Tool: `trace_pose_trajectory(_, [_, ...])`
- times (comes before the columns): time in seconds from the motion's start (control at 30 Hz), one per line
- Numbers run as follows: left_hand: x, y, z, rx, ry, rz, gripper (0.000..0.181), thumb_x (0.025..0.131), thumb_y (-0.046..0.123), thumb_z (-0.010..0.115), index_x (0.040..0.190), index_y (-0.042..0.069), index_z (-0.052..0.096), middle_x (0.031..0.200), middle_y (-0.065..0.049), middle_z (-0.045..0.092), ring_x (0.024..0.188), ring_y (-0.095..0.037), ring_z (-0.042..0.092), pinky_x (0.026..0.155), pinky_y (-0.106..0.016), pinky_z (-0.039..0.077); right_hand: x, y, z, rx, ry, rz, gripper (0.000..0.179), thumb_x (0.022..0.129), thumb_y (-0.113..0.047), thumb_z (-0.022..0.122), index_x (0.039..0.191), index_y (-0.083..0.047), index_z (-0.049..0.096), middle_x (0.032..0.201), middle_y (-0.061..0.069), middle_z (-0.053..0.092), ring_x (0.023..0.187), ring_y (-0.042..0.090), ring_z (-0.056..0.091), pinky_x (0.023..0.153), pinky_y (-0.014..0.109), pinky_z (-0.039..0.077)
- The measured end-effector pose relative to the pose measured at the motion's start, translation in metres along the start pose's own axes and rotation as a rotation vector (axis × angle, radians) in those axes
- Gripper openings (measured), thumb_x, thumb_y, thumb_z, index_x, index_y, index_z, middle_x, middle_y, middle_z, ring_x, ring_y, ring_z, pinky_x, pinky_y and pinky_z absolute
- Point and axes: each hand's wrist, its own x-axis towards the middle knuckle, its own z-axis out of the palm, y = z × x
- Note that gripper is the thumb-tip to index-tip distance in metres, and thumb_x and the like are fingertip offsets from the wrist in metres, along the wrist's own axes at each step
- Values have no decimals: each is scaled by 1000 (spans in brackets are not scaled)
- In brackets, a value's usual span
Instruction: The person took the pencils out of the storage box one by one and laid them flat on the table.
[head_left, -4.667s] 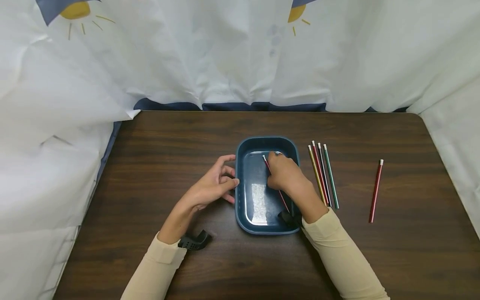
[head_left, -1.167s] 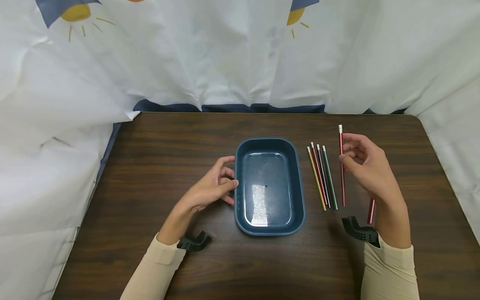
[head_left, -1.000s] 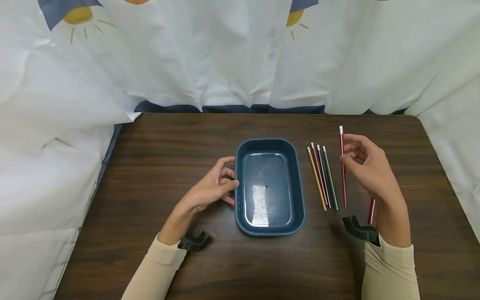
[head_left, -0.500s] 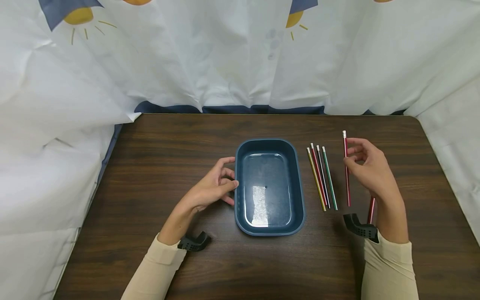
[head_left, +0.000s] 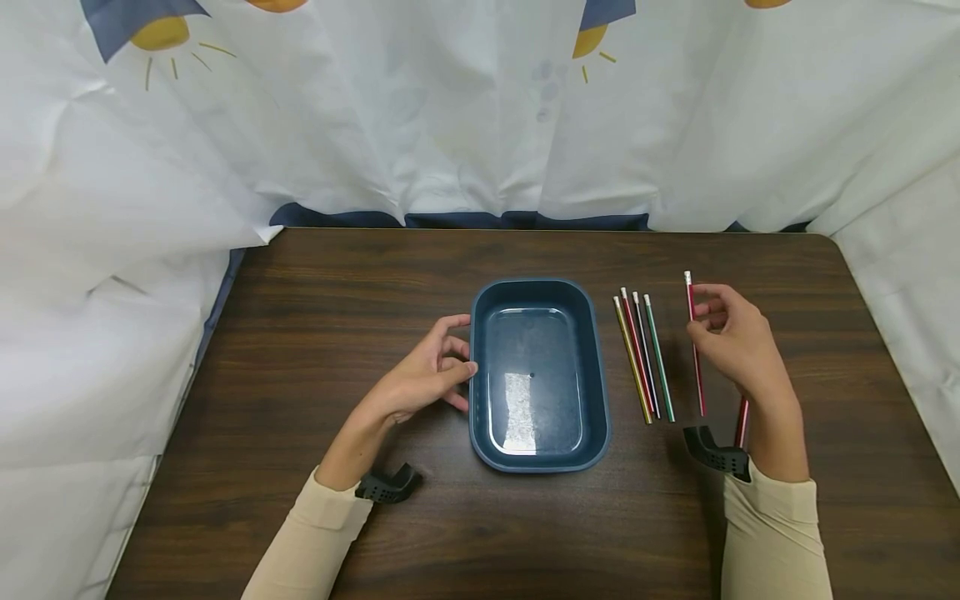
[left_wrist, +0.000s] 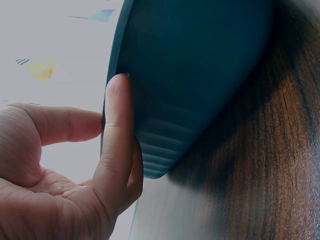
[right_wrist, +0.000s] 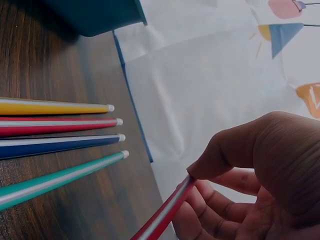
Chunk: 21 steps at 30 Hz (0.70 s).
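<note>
In the head view, my left hand [head_left: 416, 375] holds the near-left rim of a dark blue plastic tray [head_left: 602, 375], thumb at the rim and fingers along the outer wall [left_wrist: 190, 65]. My right hand [head_left: 738, 337] pinches a red striped pencil [head_left: 697, 375] between thumb and fingertips, its white end pointing away from me. To the left of that pencil lie a yellow pencil [head_left: 632, 358], a red one [right_wrist: 55, 125], a blue one [right_wrist: 60, 145] and a green one [head_left: 660, 358], side by side. Another red pencil [head_left: 742, 421] is partly hidden behind the right wrist.
A dark wood-grain table [head_left: 337, 292] bears everything. White curtain cloth [head_left: 450, 108] with coloured prints hangs along its back and sides. A black strap mount [head_left: 390, 483] sits on the left wrist and another [head_left: 716, 454] on the right.
Right hand has left the tray with the red pencil, carrying it to the right of the green one. Over the last second it has shifted slightly toward me and right. Left hand stays at the tray.
</note>
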Motion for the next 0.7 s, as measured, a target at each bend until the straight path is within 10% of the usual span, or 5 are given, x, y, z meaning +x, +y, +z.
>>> trace_pose_trajectory(0.43, [0, -1, -1, -6, -4, -1, 77, 101, 1, 59, 164, 17, 18, 123, -16, 48, 91, -23, 66, 66, -40, 70, 2, 4, 5, -48, -38, 16, 55, 97, -5, 61, 150, 1, 50, 119, 24, 62, 106, 38, 66, 65, 15, 48])
trace_pose_trajectory(0.7, [1, -2, -1, -2, -1, 0, 77, 101, 1, 59, 164, 17, 18, 122, -16, 47, 88, -22, 66, 66, -41, 70, 2, 5, 6, -62, -54, 22, 53, 100, -9, 61, 151, 2, 50, 120, 26, 64, 109, 44, 68, 68, 19, 50])
